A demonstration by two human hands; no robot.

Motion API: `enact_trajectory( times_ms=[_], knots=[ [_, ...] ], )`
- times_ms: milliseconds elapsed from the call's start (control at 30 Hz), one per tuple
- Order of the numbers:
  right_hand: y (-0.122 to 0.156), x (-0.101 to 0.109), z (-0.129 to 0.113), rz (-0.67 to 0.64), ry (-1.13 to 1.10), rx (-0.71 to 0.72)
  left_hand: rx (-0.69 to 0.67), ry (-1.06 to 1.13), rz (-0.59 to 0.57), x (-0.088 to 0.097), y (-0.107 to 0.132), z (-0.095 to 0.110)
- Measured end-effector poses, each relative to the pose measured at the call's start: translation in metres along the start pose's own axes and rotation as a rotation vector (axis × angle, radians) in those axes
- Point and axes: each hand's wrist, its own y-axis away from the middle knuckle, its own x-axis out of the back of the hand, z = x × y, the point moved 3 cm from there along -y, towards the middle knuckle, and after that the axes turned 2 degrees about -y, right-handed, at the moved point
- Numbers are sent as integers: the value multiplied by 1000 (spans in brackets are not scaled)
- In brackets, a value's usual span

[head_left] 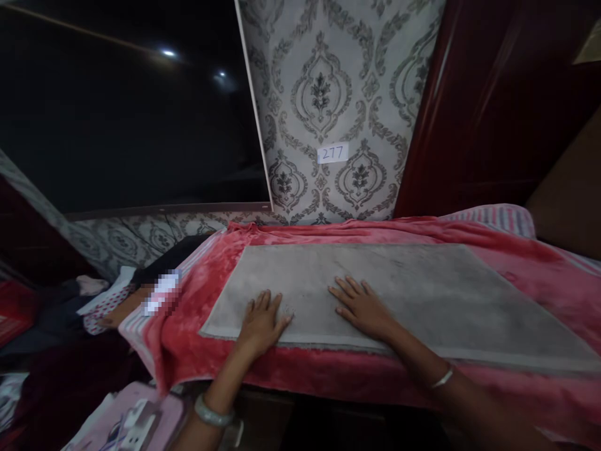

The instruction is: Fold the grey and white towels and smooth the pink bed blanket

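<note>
A long grey towel-like cloth (413,294) lies spread out flat on a red plush blanket (201,282). My left hand (261,324) rests palm down near the cloth's left end, fingers apart, close to its front edge. Farther right, my right hand (361,307) also lies flat on the cloth with its fingers spread. Neither hand grips anything. Beside the left thumb the cloth shows a small dark speckled patch. The left wrist wears a thick pale bangle and the right wrist a thin one.
Behind the blanket is a patterned wall (323,81) with a paper label (333,152) reading 277. A large dark television (136,119) hangs at the left. Dark red wood panelling (488,106) stands at the right. Several items, including a pink board (164,407), sit at the lower left.
</note>
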Motion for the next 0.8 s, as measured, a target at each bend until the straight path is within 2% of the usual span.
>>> enact_trajectory(
  times_ms=[133,300,367,433,533,667,733,800],
  knots=[
    [0,-5,2,3,-1,6,18,36,-31,13,-27,-28],
    [1,-8,4,18,1,3,-35,83,-67,38,-101,-32],
    [1,-8,4,22,7,2,-8,81,-67,42,-128,-35],
    [1,-9,4,27,9,5,49,71,-45,39,-146,-41],
    [4,-10,5,27,3,9,168,43,53,27,-154,-52],
    [5,-6,8,0,-11,10,352,-4,231,16,-150,-63],
    [-5,2,6,-31,-27,14,365,-5,254,15,-150,-65],
    [-25,12,-2,-63,-45,34,349,2,249,16,-153,-66]
  ],
)
